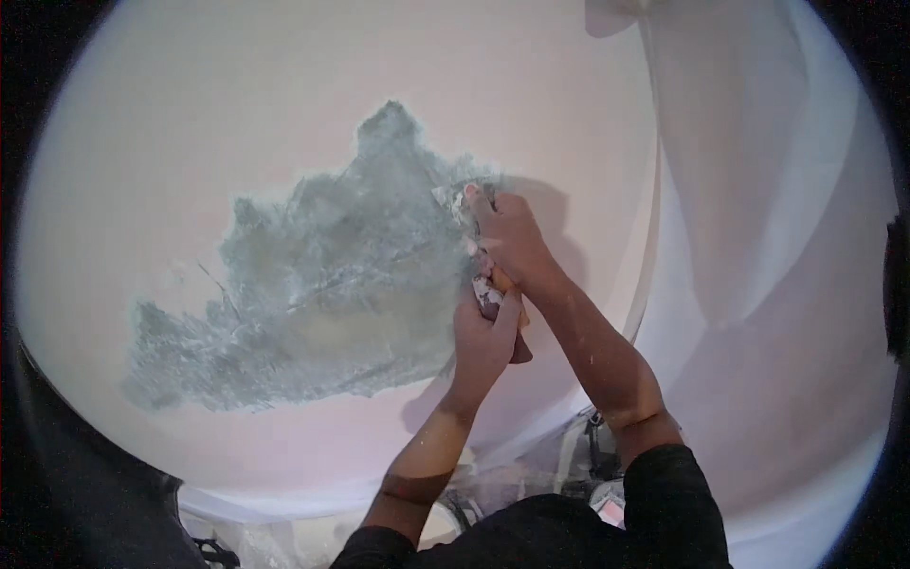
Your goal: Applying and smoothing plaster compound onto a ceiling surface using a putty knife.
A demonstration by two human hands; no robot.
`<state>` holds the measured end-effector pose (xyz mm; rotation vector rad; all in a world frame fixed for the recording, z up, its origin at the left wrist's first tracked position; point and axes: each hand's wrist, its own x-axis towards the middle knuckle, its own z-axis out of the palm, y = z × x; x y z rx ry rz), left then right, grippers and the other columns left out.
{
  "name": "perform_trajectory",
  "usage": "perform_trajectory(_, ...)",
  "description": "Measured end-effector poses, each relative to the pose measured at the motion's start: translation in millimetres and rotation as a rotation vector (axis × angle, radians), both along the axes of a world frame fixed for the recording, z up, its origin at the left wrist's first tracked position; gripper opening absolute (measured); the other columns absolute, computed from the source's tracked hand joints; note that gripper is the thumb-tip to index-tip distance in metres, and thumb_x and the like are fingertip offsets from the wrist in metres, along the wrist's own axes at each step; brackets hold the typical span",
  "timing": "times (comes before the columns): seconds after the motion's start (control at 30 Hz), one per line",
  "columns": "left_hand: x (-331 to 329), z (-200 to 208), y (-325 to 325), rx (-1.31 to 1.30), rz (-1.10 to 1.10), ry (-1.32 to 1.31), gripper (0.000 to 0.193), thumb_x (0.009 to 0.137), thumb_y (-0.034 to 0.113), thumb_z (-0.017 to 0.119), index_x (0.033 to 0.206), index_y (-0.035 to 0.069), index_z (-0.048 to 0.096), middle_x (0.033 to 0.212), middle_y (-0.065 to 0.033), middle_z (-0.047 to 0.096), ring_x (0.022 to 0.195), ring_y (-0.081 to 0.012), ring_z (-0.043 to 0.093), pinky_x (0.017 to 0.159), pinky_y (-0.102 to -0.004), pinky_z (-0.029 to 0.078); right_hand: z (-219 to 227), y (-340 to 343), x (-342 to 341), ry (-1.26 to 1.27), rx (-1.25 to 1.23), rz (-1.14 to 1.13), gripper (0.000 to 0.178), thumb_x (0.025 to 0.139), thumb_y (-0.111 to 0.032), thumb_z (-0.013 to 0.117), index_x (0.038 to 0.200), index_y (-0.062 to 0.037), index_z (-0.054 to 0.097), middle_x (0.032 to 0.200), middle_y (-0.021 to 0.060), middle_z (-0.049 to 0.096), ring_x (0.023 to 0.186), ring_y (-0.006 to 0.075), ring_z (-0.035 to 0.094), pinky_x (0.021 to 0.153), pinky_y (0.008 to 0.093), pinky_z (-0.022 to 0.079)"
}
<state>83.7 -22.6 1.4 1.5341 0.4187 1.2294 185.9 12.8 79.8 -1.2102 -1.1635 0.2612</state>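
Note:
Both of my hands are on a scraper [488, 296] that is smeared with white and stands against the wall. My left hand [482, 343] is wrapped round its handle, and the brown butt sticks out below the fingers. Higher up, my right hand [515, 237] is closed on the upper part, its thumb pointing up toward the blade end. Pale crumbly flakes [455, 201] cling beside that thumb, and the blade itself is largely hidden there. The tool meets the right edge of a rough grey-green patch [351, 237], which has a ragged outline within the cream-coloured wall [237, 85].
A white sheet-like surface [758, 237] with folds rises on the right, past a vertical edge. Below the wall, around my body, lie crumpled clear plastic [270, 542], a pale round container [441, 524] and dark items hard to make out. Dark cloth or shadow fills the lower left.

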Motion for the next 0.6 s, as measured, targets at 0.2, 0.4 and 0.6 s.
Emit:
perform_trajectory(0.2, 0, 13, -13, -0.108, 0.007, 0.022, 0.011, 0.090, 0.010, 0.056, 0.092, 0.000, 0.052, 0.068, -0.0024, 0.055, 0.058, -0.0089, 0.055, 0.052, -0.0253, 0.045, -8, 2, 12, -0.199, 0.083, -0.120, 0.052, 0.093, -0.041, 0.053, 0.068, 0.0041, 0.057, 0.051, 0.0079, 0.047, 0.051, 0.0139, 0.045, 0.050, 0.0356, 0.039)
perform_trajectory(0.4, -2, 8, -7, -0.079, -0.003, -0.024, 0.011, 0.090, 0.010, 0.057, 0.093, 0.000, 0.052, 0.072, -0.0029, 0.057, 0.060, -0.0086, 0.055, 0.053, -0.0248, 0.045, -5, 4, 6, -0.047, -0.064, -0.032, 0.053, 0.094, -0.040, 0.053, 0.067, 0.0059, 0.055, 0.049, 0.0112, 0.045, 0.048, 0.0174, 0.045, 0.048, 0.0374, 0.039)
perform_trajectory(0.6, -1, 6, 1, -0.066, 0.007, 0.035, 0.013, 0.088, 0.010, 0.057, 0.092, -0.001, 0.052, 0.070, -0.0037, 0.058, 0.059, -0.0088, 0.056, 0.051, -0.0252, 0.044, -16, 20, 19, -0.076, 0.024, -0.078, 0.050, 0.096, -0.039, 0.050, 0.067, 0.0022, 0.057, 0.049, 0.0078, 0.049, 0.040, 0.0134, 0.043, 0.041, 0.0324, 0.038)
